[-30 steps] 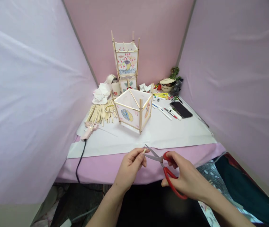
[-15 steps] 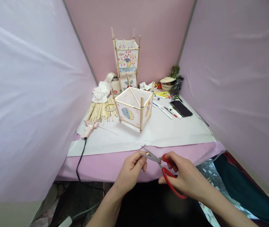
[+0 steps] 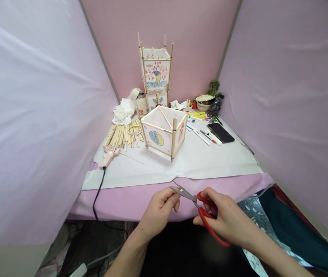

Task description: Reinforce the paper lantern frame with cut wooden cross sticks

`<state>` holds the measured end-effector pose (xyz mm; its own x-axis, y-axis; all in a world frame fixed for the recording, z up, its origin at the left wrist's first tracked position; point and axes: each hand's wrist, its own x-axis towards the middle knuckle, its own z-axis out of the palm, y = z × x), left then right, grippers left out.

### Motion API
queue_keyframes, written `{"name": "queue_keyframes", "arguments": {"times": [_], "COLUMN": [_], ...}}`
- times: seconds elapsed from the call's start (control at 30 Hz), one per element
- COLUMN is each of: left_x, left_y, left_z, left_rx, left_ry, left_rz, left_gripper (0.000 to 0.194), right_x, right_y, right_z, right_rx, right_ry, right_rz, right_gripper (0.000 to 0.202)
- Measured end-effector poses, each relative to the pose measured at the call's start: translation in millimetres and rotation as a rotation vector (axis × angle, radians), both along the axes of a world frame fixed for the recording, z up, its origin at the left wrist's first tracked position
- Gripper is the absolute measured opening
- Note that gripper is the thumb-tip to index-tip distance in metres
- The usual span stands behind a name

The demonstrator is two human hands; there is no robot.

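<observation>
My right hand (image 3: pixel 220 217) grips red-handled scissors (image 3: pixel 208 225) over the table's front edge, fingers in the loops and the blades slightly apart. Between the blades shows the pale end of a small wooden stick (image 3: pixel 181 190). Most of that stick is hidden in my left hand (image 3: pixel 162 207), whose thumb and fingers are pinched around it. Beyond my hands, on the white sheet, stands a paper lantern frame (image 3: pixel 156 137) of wooden sticks, with a yellow and blue moon drawn on its front panel.
A taller stick-and-paper lantern (image 3: pixel 157 73) rises at the back. To the left lie a bundle of sticks (image 3: pixel 120 134) and a pink glue gun (image 3: pixel 108 157) with a black cord. Pens (image 3: pixel 200 137) and a phone (image 3: pixel 221 132) are on the right, a lidded bowl (image 3: pixel 205 103) behind.
The scissor blades have drawn a little closer together around the stick's end. The view has shifted very slightly; my left hand keeps its pinch.
</observation>
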<state>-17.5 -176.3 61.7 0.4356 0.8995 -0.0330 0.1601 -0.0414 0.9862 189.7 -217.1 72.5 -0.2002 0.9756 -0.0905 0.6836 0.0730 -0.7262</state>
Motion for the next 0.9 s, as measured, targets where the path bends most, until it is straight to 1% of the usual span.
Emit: {"name": "queue_keyframes", "arguments": {"times": [0.13,0.23,0.37,0.53,0.7,0.8,0.9], "left_x": [2,4,5,2,3,6,7], "left_y": [-3,-5,-7,-8,-8,-9,-8], "left_z": [1.5,0.7,-1.3,-4.1,-8.0,-7.1,-5.1], "left_rx": [0.028,0.074,0.068,-0.068,-0.232,-0.32,-0.413], "left_ry": [0.016,0.043,0.066,-0.046,-0.223,-0.302,-0.368], "left_rz": [-0.001,0.035,0.065,0.026,-0.022,-0.055,-0.088], "left_gripper": [0.03,0.03,0.028,0.026,0.028,0.029,0.029], "right_x": [-3,-5,-5,-3,3,9,15], "right_y": [-2,-4,-5,-7,-8,-8,-6], "right_z": [-1.3,-4.1,-7.5,-12.3,-19.7,-24.6,-29.2], "right_rx": [0.027,0.042,0.029,0.029,0.048,0.051,0.02], "right_ry": [-0.019,-0.058,-0.088,-0.027,0.033,0.066,0.11], "right_rz": [0.0,-0.009,0.009,0.047,0.086,0.11,0.138], "right_gripper": [0.024,0.019,0.019,0.017,0.02,0.02,0.022]}}
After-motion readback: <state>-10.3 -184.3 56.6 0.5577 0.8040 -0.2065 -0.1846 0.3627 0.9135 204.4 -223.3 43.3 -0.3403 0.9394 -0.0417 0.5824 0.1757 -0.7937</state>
